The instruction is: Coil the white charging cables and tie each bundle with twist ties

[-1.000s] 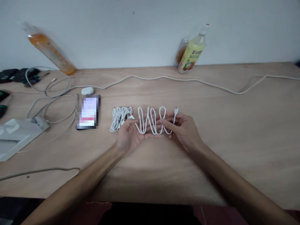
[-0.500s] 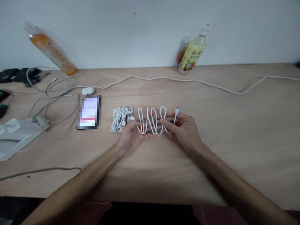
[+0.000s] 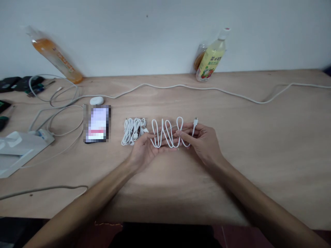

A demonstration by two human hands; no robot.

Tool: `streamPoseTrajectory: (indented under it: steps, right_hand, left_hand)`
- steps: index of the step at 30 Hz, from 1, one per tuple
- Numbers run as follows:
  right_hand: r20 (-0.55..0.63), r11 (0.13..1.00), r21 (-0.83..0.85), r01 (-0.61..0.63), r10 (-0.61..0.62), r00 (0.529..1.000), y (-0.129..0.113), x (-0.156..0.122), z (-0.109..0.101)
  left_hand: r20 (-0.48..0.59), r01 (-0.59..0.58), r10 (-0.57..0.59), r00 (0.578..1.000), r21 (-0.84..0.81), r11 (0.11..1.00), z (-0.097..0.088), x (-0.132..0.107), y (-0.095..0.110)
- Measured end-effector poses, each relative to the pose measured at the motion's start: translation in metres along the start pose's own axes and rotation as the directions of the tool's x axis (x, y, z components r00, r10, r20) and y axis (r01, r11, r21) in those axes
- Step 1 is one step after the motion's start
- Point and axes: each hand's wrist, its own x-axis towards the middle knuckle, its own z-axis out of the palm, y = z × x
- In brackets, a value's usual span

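A white cable (image 3: 168, 132) lies folded in several loops on the wooden table (image 3: 258, 137), and both hands hold it. My left hand (image 3: 143, 150) lies palm up under the left loops, fingers curled around them. My right hand (image 3: 203, 141) pinches the right loops, with the cable's plug (image 3: 196, 121) sticking up beside its fingers. A bundled white cable (image 3: 133, 131) lies just left of my left hand.
A phone (image 3: 97, 124) and a white earbud case (image 3: 96, 100) lie to the left, with loose cables (image 3: 55, 113) and a white packet (image 3: 18, 148). A long white cord (image 3: 207, 88) crosses the table's back. Two drink bottles (image 3: 210, 60) (image 3: 55, 55) lean on the wall.
The hands have drawn slightly closer, pressing the loops of the white cable together. Nothing else has moved.
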Motion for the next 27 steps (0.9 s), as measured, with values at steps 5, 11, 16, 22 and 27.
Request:
streamPoseTrajectory:
  steps: [5,11,16,22,27]
  right_hand:
    - [0.005,1.0,-0.006,-0.009,0.009,1.0,0.0013,0.0001,-0.0017]
    - [0.027,1.0,-0.004,0.006,-0.006,1.0,0.002,0.0003,-0.002]
    - [0.04,0.999,0.045,-0.019,0.017,0.999,0.0004,-0.0003,-0.0014]
    - [0.061,0.999,0.029,-0.015,0.014,0.998,0.0014,0.0009,-0.0018]
    - [0.058,1.0,0.015,-0.006,0.005,0.998,0.0022,0.0016,-0.002]
  left_hand:
    - [-0.005,0.009,-0.009,1.0,-0.015,1.0,0.0003,-0.0001,0.0002]
    - [-0.022,0.006,-0.006,1.0,0.022,1.0,0.0008,0.0001,0.0001]
    - [-0.008,0.014,-0.015,1.0,-0.011,1.0,0.001,0.0,0.0004]
    - [0.0,0.007,-0.007,1.0,-0.007,1.0,0.0008,-0.0002,0.0005]
    - [-0.011,-0.001,0.001,1.0,0.007,1.0,0.0009,-0.0005,0.0005]
